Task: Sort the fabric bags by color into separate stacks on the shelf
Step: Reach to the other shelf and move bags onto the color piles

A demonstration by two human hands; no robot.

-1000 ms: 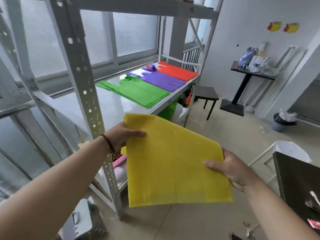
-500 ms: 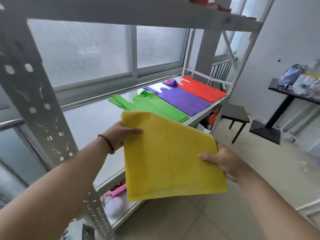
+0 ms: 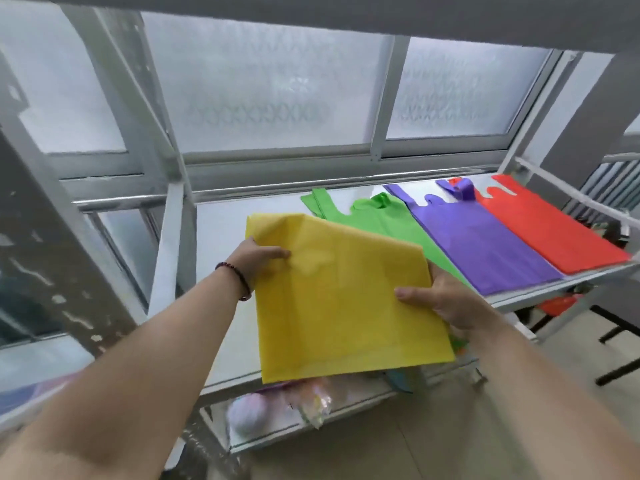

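Flat yellow bag (image 3: 346, 299) — faintly creased, left hand (image 3: 256, 259) and right hand (image 3: 440, 299) pinching its edges

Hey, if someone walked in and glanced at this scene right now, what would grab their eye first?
First, the big yellow bag in the middle, held by the left hand and right hand over the shelf. Next, the bright row lying on the shelf to its right: green stack, then purple stack, then red stack at the far right end.
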